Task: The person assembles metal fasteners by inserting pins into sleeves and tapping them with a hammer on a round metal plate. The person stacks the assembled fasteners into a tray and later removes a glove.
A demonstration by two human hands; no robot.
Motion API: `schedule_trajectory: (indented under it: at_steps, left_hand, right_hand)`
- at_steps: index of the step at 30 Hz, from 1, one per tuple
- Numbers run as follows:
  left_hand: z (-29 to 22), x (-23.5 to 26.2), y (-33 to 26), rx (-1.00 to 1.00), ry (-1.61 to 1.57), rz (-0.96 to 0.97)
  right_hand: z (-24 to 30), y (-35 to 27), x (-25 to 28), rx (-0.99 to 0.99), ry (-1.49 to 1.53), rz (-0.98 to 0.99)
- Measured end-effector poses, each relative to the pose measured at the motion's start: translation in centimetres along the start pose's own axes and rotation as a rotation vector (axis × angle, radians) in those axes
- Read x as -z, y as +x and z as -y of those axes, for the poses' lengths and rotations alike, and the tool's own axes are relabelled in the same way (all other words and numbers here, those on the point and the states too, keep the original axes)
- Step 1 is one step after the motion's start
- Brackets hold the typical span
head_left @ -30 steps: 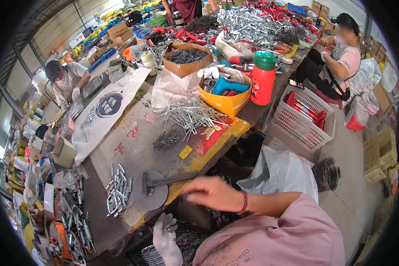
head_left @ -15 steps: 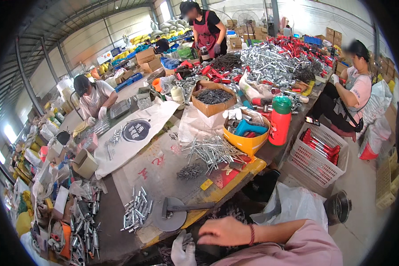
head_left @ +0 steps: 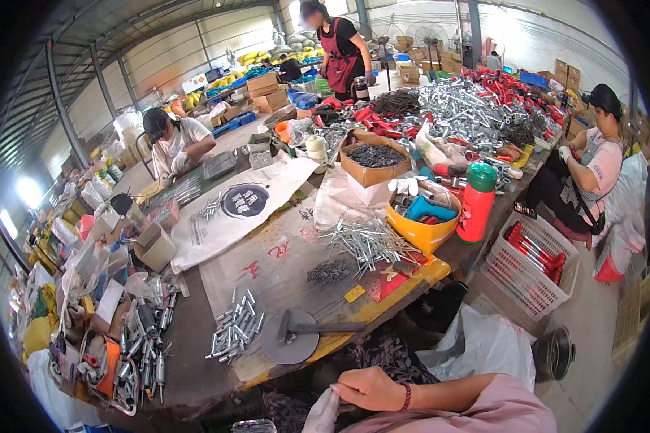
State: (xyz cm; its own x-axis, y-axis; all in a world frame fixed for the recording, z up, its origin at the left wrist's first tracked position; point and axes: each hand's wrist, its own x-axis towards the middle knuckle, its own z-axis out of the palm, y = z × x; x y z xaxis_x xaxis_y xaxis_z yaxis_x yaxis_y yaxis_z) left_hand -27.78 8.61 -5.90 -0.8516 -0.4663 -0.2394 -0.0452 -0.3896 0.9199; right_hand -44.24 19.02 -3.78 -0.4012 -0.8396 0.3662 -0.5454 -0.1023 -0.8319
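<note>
White glove [head_left: 322, 413] sits pinched under right-hand fingers [head_left: 348, 393].

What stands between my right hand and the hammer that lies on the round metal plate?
Nothing visible. The right hand is low before the table, touching a white glove. Only the table edge and bare round plate lie before the hammer.

The white-gloved left hand [head_left: 323, 413] is cut off by the lower edge, fingers out of sight. The right hand [head_left: 372, 388] curls over it, fingertips tucked under. Near the far table [head_left: 195, 361] end, small parts blur together.
</note>
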Motion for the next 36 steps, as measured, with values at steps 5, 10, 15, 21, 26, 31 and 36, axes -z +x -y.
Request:
schedule_trajectory:
  at_steps: [5, 10, 15, 21, 26, 31, 36]
  left_hand:
    - [-2.6, 0.3, 0.4, 0.238, -0.096, 0.177]
    - [2.1, 3.6, 0.9, 0.102, 0.373, 0.147]
    - [-0.3, -0.3, 0.0, -0.567, 1.064, 0.057]
    - [-0.9, -0.6, 0.0, -0.760, 1.392, 0.031]
    - [-1.5, -2.2, -0.1, -0.830, 1.429, 0.134]
    - [-4.2, -3.5, -1.8, -0.615, 1.105, 0.202]
    - [-1.6, -2.3, -1.2, -0.685, 1.323, 0.334]
  right_hand:
    - [-0.1, -0.2, 0.5, -0.130, 0.137, -0.139]
    - [-1.3, 0.4, 2.2, -0.594, 0.432, -0.059]
    - [-2.1, -0.4, 2.5, -0.339, 0.040, 0.419]
    - [-3.1, -1.6, 0.5, -0.807, 0.486, 0.347]
    - [-3.3, -2.8, 1.5, -0.704, 0.167, 0.185]
    - [-6.7, -2.3, 2.5, -0.865, 0.464, -0.029]
    - [-5.1, -2.6, 2.1, -0.623, 0.303, 0.431]
